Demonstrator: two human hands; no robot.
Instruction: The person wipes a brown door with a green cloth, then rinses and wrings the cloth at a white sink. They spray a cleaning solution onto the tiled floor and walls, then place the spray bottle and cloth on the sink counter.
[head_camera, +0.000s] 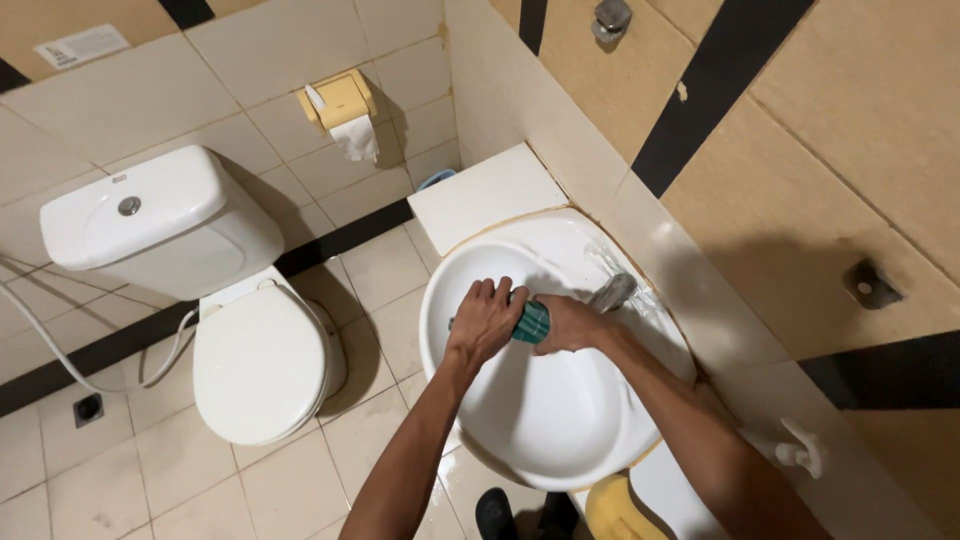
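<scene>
Left hand (487, 318) and right hand (565, 323) both closed on green cloth (532, 322), held between them over white sink (520, 420), upper part of bowl. Tap (612, 292) at 2 o'clock from cloth, near right hand, not touching. Toilet (250, 360), lid down, at 9 o'clock, well apart. Paper holder (340, 100) on wall at 11 o'clock. Yellow object (612, 510) below sink at 6 o'clock.
</scene>
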